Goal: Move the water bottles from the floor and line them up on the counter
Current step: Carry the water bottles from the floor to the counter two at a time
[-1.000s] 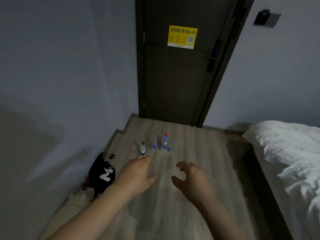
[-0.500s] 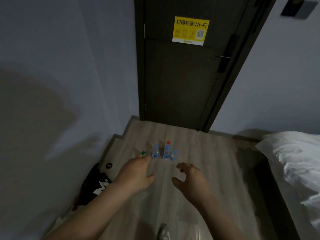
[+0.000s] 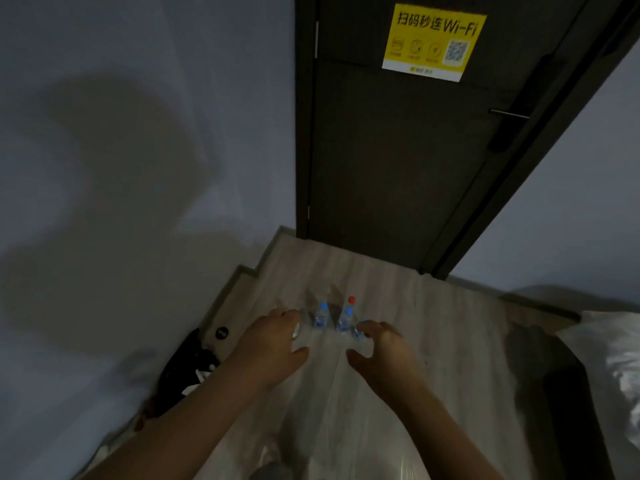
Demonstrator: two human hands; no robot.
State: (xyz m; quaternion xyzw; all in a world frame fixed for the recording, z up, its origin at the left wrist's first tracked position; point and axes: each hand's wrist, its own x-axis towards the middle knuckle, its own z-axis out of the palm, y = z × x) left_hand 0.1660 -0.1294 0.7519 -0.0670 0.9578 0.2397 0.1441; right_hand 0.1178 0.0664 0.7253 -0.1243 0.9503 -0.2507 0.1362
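Several small water bottles stand upright on the wooden floor (image 3: 433, 341) in front of a dark door. A blue-capped bottle (image 3: 321, 315) is on the left, another blue-capped one (image 3: 345, 319) stands beside it, and a red-capped bottle (image 3: 351, 301) is behind. My left hand (image 3: 273, 344) reaches out with relaxed fingers, hiding a bottle at its fingertips. My right hand (image 3: 384, 348) is spread in a loose curve, its fingertips over a fourth small bottle (image 3: 358, 330). Neither hand holds anything. No counter is in view.
A dark door (image 3: 398, 150) with a yellow Wi-Fi sticker (image 3: 433, 41) closes the far end. A black bag (image 3: 187, 368) and a small black cap (image 3: 221, 332) lie by the left wall. White bedding (image 3: 609, 368) fills the right edge.
I have moved closer to the bottles. Both hands have reached forward; the left now covers the green-capped bottle, and the right reaches the rightmost one.
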